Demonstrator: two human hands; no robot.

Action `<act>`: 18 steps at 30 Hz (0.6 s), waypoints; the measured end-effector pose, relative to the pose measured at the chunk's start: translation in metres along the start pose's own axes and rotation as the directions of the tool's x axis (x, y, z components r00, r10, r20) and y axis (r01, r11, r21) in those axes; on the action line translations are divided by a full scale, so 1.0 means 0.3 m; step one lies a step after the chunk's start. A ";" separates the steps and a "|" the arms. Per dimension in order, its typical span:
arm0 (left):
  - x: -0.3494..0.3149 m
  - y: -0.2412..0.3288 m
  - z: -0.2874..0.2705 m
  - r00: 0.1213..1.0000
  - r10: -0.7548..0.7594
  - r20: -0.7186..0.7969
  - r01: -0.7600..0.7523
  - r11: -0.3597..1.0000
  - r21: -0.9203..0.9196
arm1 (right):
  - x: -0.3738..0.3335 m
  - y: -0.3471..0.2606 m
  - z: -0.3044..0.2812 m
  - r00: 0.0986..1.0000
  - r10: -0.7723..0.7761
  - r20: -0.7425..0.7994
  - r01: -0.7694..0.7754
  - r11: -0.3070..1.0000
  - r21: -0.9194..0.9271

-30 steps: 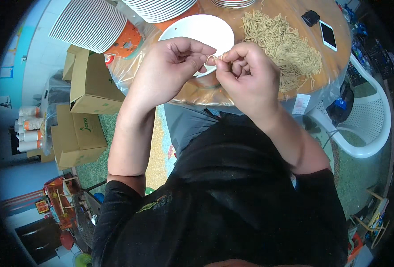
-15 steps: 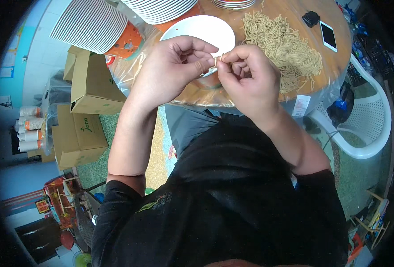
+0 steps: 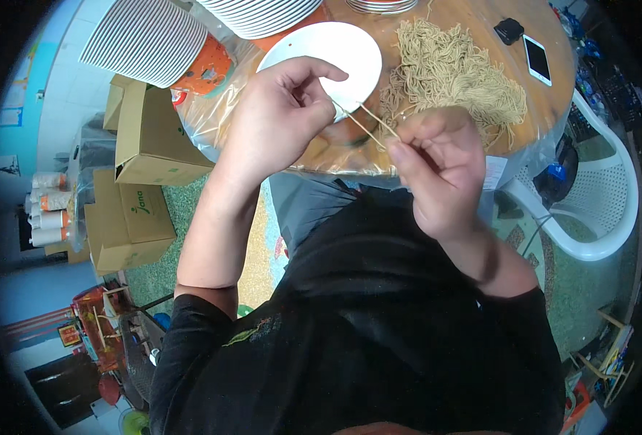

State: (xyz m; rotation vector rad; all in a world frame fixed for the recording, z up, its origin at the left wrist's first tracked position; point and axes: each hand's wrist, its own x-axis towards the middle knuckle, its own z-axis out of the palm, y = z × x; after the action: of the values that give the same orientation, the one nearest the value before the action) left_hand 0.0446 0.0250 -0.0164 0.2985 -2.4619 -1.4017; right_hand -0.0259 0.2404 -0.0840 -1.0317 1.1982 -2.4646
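Below the far table edge stands a round bucket (image 3: 335, 61) with a white inside and a small hole near its rim. Two strands of thin tan cord (image 3: 368, 129) run taut from its near rim to my right hand (image 3: 448, 163). That hand pinches them between thumb and index finger, its other fingers curled. At the bucket's near left side is my left hand (image 3: 285, 109), thumb pressed to the curled fingers and index finger stretched over the white opening. What the left fingers hold, if anything, is hidden.
A heap of tan cords (image 3: 459, 76) lies right of the bucket, with a phone (image 3: 536, 60) and a small black object (image 3: 508, 30) beyond. Nested bucket stacks (image 3: 150, 43) stand at the far left. Cardboard boxes (image 3: 158, 141) are left of the table, a white plastic chair (image 3: 604, 188) right.
My right hand has moved right and toward me, drawing the cord out taut from the bucket rim. The hands, close together before, are now apart. My left hand has shifted slightly.
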 end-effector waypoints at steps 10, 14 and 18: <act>-0.006 0.008 0.008 0.975 0.221 0.012 -0.212 0.918 0.334 | -0.013 0.034 -0.078 0.983 0.177 -0.041 -0.178 0.893 -0.413; -0.014 0.021 0.020 0.909 0.415 0.028 -0.395 0.840 0.372 | -0.020 0.029 -0.085 0.979 0.204 -0.005 -0.167 0.790 -0.590; -0.029 0.000 0.029 0.838 0.536 0.103 -0.525 0.741 0.418 | -0.020 0.052 -0.065 0.971 0.236 -0.044 -0.224 0.822 -0.524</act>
State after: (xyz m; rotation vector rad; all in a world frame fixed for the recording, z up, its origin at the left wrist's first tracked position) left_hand 0.0496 0.0347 -0.0219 -0.2937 -2.5241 -0.6033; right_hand -0.0364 0.2451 -0.1070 -0.9509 1.9325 -1.9695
